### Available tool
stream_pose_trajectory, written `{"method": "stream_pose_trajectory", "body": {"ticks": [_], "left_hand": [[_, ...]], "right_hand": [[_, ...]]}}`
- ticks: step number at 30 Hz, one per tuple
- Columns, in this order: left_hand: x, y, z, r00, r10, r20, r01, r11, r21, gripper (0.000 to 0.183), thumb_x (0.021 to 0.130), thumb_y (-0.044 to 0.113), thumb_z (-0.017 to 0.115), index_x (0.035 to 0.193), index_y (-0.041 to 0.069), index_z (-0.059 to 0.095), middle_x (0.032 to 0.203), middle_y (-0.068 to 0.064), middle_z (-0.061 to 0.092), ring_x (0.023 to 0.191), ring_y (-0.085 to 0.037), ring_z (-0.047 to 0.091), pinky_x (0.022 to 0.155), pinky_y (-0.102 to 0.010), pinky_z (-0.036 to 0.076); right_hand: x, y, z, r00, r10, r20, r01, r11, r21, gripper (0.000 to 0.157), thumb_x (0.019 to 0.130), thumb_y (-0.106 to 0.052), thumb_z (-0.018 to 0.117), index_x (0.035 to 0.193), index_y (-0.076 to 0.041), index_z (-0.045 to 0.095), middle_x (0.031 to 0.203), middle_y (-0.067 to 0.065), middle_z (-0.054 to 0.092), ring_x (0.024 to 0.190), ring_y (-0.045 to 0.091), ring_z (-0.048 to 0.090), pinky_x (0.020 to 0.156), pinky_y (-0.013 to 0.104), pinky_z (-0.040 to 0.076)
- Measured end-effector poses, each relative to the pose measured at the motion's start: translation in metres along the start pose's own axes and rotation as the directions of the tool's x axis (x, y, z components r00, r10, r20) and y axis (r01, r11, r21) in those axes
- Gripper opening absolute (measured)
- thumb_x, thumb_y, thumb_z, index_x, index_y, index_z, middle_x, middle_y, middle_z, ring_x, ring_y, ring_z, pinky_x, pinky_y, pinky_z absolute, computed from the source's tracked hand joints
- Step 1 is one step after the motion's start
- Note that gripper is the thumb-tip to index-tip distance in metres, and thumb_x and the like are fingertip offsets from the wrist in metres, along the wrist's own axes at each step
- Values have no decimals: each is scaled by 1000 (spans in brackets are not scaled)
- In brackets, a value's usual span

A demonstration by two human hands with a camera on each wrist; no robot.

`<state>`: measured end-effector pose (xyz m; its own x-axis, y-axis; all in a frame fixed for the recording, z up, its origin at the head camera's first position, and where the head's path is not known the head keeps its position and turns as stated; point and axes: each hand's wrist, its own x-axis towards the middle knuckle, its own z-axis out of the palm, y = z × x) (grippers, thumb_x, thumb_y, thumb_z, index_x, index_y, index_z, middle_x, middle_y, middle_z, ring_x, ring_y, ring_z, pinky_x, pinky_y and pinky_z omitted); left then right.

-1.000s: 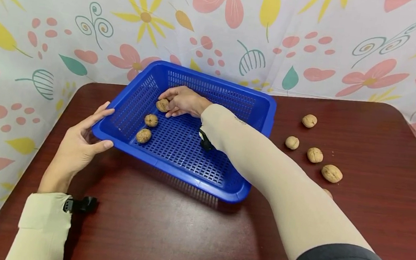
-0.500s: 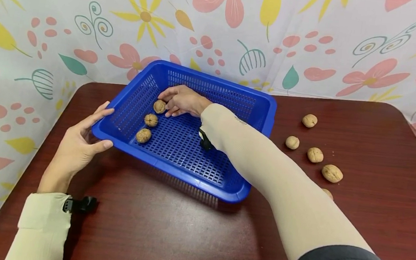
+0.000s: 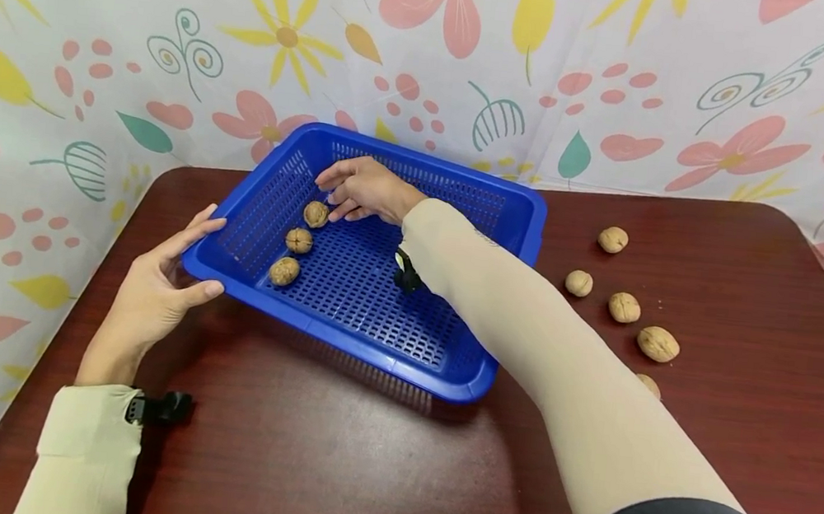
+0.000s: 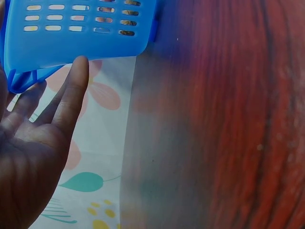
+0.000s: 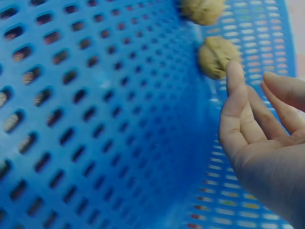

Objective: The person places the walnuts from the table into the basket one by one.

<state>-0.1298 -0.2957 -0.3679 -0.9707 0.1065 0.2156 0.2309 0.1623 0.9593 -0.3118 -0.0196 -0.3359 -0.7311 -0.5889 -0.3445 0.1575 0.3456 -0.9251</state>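
Observation:
A blue plastic basket [image 3: 387, 362] with slotted walls stands on the table. At its left corner my left hand [image 3: 148, 289] holds the rim, thumb on the front side and fingers along the left side. In the left wrist view the thumb [image 4: 78, 81] touches the basket's edge. Three walnuts lie in a row inside by the left wall: a far walnut [image 3: 316, 214], a middle walnut [image 3: 298, 240] and a near walnut [image 3: 284, 271]. My right hand [image 3: 368, 189] hovers inside the basket just right of the far walnut, fingers loosely bent and holding nothing.
Several walnuts lie on the dark red table [image 3: 736, 454] right of the basket, among them a back walnut [image 3: 612, 240] and a larger walnut [image 3: 658, 344]. One is partly hidden by the right sleeve [image 3: 560, 346]. A flower-patterned cloth [image 3: 431, 60] hangs behind.
My right hand has let go of the far walnut, which settled slightly left and down. The hand has risen a little away from it. My left hand stays at the basket corner.

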Motion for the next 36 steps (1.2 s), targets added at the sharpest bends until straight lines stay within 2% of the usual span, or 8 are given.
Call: {"method": "stream_pose_trajectory", "body": {"ticks": [5,10,14,18,24,32,36], "left_hand": [[0,-2,0,1000,7,-7,-7,1000,9,68,88,-10,77,150,6,57,171,-7,35,147,-11,44,100,-9,49],[3,-4,2,1000,20,11,-20,1000,-3,67,88,-12,75,150,5,56,172,-9,33,149,-11,43,102,-10,47],[6,-5,4,999,26,21,-27,1000,3,67,88,-12,75,150,5,56,172,-10,32,151,-12,41,103,-10,47],[9,-6,4,999,24,27,-24,1000,10,67,88,-11,76,150,6,56,172,-10,32,149,-11,43,101,-9,48],[12,-7,1,999,37,23,-37,999,2,67,88,-15,74,150,4,56,171,-8,34,150,-11,42,104,-9,45],[15,-9,0,999,32,17,-33,999,15,66,90,-12,74,151,6,55,171,-7,34,154,-16,37,107,-8,41],[14,-8,0,999,31,16,-32,999,29,66,90,-12,74,151,6,55,171,-6,34,153,-16,39,107,-7,41]], "right_hand": [[-13,-16,-10,1000,-20,2,20,1000,-1,44,106,-6,56,150,-11,55,156,8,54,117,32,69,106,47,51],[-42,-35,-31,996,-78,39,79,996,-40,43,106,-11,59,149,-10,55,155,9,55,112,28,70,104,43,52],[-83,-42,-61,990,-144,10,144,988,-48,43,106,-11,60,148,-9,56,154,8,56,113,29,70,102,42,53],[-136,-37,-95,977,-204,-60,200,977,-68,42,105,-12,61,146,-10,57,154,7,57,112,28,71,95,37,56],[-201,-2,-124,953,-225,-201,221,974,-42,37,105,-14,63,142,-9,63,147,5,61,106,24,74,87,32,58],[-270,81,-146,902,-280,-327,340,930,141,37,104,1,59,141,-1,62,135,5,71,95,20,77,72,26,60],[-303,118,-149,885,-250,-392,336,927,169,39,104,5,56,142,0,61,134,3,72,94,20,77,70,26,59]]}}
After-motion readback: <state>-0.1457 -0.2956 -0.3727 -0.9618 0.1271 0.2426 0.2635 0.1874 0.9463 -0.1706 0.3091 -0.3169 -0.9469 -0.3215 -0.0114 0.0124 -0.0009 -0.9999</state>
